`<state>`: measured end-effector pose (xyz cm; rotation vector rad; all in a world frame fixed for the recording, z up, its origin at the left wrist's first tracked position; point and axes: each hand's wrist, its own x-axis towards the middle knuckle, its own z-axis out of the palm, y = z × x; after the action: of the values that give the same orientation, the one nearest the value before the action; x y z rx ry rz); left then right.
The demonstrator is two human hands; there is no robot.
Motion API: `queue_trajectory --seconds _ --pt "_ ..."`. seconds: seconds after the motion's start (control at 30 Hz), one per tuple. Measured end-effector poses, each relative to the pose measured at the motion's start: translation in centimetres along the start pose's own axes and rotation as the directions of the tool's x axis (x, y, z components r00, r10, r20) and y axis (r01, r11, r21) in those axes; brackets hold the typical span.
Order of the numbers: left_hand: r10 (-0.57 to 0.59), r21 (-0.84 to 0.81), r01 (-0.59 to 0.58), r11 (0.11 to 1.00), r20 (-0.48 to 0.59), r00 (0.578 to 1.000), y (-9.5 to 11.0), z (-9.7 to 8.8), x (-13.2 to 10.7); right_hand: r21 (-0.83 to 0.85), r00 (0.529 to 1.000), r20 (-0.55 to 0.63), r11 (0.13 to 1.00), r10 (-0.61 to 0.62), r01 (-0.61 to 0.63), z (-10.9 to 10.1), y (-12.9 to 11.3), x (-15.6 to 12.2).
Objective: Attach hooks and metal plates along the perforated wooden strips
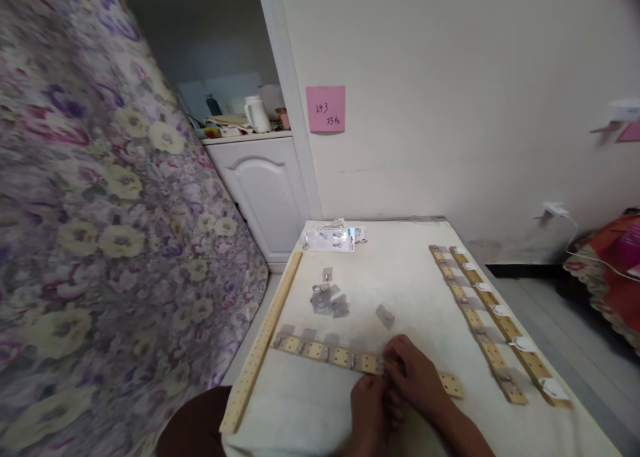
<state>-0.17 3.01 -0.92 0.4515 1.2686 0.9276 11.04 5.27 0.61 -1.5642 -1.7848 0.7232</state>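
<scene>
A perforated wooden strip [330, 354] lies across the near part of the white table [415, 277], with small clear hooks along it. Both hands meet at its right half. My right hand [417, 377] lies over the strip with fingers curled onto it. My left hand [370, 410] is just below, fingers bunched against the right hand's fingertips. What the fingertips pinch is too small to make out. A loose clear hook piece [385, 316] lies just beyond the hands, and a small pile of such pieces [329, 300] sits farther left.
Another long wooden strip [265, 340] lies along the table's left edge; two more with hooks [493, 327] run along the right side. A plastic packet [330, 238] sits at the far edge. Floral fabric [100, 230] fills the left; a wall with a pink note [325, 108] stands behind.
</scene>
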Motion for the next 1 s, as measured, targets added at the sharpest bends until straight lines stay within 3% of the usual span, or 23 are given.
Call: queue_trajectory --seconds 0.37,0.63,1.0 --pt "0.025 0.014 -0.025 1.0 -0.003 1.0 -0.7 -0.3 0.5 -0.022 0.998 0.014 0.998 0.054 -0.054 0.2 0.1 0.1" --pt "-0.011 0.01 0.011 1.0 0.006 1.0 -0.2 -0.1 0.3 -0.033 0.992 0.049 0.993 0.117 -0.116 0.3 0.4 0.8" --pt "0.017 0.025 -0.018 1.0 0.051 0.999 0.0 -0.2 0.1 0.014 0.993 0.07 0.995 0.094 -0.096 0.4 0.9 1.3"
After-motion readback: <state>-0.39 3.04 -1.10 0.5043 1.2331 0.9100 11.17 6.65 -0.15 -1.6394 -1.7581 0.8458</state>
